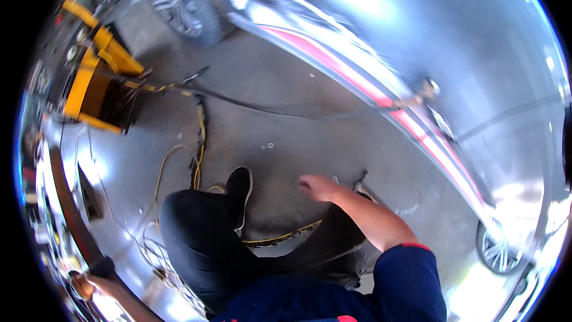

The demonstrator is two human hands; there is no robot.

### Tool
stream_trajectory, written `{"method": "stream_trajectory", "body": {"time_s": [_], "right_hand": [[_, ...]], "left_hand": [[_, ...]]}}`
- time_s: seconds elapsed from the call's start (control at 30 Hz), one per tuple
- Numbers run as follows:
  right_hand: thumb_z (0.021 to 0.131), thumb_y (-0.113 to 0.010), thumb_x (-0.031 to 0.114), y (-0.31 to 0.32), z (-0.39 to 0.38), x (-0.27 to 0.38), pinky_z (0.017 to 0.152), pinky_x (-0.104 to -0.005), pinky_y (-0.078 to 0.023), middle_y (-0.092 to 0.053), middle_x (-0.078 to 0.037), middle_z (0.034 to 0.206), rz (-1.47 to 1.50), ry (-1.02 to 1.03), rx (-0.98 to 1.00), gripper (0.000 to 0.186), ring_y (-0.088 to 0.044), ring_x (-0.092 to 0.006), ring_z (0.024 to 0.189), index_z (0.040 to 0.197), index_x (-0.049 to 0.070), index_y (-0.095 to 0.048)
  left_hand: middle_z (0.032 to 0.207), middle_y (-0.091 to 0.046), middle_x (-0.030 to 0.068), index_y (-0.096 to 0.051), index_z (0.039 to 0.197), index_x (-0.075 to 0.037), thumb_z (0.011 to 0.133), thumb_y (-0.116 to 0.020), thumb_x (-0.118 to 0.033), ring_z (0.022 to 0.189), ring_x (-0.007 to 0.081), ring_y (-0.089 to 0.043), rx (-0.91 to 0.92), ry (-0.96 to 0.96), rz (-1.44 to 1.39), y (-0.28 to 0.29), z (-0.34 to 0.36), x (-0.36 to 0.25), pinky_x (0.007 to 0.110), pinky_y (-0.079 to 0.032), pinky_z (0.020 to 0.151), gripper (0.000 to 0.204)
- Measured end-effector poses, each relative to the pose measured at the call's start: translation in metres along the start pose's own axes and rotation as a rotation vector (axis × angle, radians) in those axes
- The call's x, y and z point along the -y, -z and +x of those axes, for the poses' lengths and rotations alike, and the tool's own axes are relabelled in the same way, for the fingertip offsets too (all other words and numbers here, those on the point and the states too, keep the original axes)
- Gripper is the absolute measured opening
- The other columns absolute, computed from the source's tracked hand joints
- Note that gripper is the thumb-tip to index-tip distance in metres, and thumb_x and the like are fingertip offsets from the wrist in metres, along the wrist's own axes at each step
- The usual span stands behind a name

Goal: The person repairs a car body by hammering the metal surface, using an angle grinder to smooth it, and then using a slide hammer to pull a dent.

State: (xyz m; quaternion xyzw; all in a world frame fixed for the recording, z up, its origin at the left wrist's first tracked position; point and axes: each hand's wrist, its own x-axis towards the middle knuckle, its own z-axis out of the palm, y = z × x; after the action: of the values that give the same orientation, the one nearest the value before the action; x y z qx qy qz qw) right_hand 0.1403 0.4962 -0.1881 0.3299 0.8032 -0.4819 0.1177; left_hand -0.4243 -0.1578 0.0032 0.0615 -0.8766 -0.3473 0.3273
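My left hand [98, 285] is at the far lower left, closed around a rounded orange-brown thing [81, 286] whose kind I cannot make out. Beside it a long brown bar-like piece [74, 220] runs upward. Over the floor, in front of my right knee, hangs my right hand [319, 188]. Its fingers are blurred and partly turned away, so their grip does not show. To the right stretches the silver side of a car [381, 18], with a red strip [357, 77] along its lower edge.
A yellow cart-like machine [89, 92] stands at upper left. From it a dark cable [256, 107] crosses the floor toward the car. Yellow-black cable [199, 137] passes near my shoe [239, 191], with looped wires [158, 256] at lower left. A car wheel [179, 6] is at the top.
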Motion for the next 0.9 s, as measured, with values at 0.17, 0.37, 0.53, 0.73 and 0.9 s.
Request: {"method": "stream_trajectory", "body": {"time_s": [0.17,0.37,0.53,0.73,0.9], "right_hand": [[0.096,-0.066,0.015,0.038,-0.057,0.111,0.082,-0.0395,-0.056,-0.070,-0.012,0.104,0.306,0.533,-0.369,0.020,-0.070,-0.0300,0.095,0.114,0.005,-0.066],[0.091,-0.076,0.030,0.075,-0.111,0.197,0.099,-0.0410,-0.050,-0.063,-0.017,0.122,0.373,0.880,-0.580,0.051,-0.062,-0.0315,0.116,0.128,0.001,-0.060],[0.085,-0.083,0.042,0.046,-0.132,0.159,0.110,-0.0421,-0.041,-0.051,-0.016,0.140,0.906,0.816,-0.681,0.080,-0.047,-0.0245,0.133,0.143,0.001,-0.046],[0.080,-0.084,0.028,0.027,-0.182,0.101,0.108,-0.0423,-0.044,-0.044,-0.018,0.145,1.344,0.515,-0.958,0.073,-0.052,-0.0267,0.127,0.137,0.004,-0.045],[0.073,-0.091,0.020,0.041,-0.206,0.080,0.103,-0.0358,-0.050,-0.067,-0.007,0.126,1.043,0.324,-1.100,0.071,-0.062,-0.0175,0.116,0.135,0.004,-0.059]], "left_hand": [[0.125,-0.064,0.0229,-0.047,0.137,0.006,0.096,-0.072,-0.031,0.109,0.0288,-0.068,0.280,-0.624,-0.451,-0.042,-0.155,-0.284,0.040,-0.056,0.096,0.061],[0.120,-0.063,0.0173,-0.045,0.137,0.004,0.079,-0.081,-0.015,0.109,0.0271,-0.064,1.281,-1.112,-0.821,-0.102,-0.244,-0.453,0.040,-0.054,0.094,0.072],[0.109,-0.066,0.0178,-0.056,0.122,0.002,0.059,-0.090,-0.014,0.089,0.0350,-0.064,1.375,-1.755,-1.356,-0.066,-0.449,-0.579,0.045,-0.053,0.078,0.073],[0.121,-0.060,0.0181,-0.048,0.131,0.001,0.070,-0.088,-0.020,0.101,0.0394,-0.060,2.013,-1.428,-1.269,-0.060,-0.565,-0.528,0.048,-0.051,0.089,0.076],[0.131,-0.059,0.0220,-0.045,0.143,-0.003,0.081,-0.084,-0.027,0.123,0.0392,-0.058,2.695,-1.382,-0.844,-0.087,-0.620,-0.501,0.047,-0.045,0.106,0.077]]}}
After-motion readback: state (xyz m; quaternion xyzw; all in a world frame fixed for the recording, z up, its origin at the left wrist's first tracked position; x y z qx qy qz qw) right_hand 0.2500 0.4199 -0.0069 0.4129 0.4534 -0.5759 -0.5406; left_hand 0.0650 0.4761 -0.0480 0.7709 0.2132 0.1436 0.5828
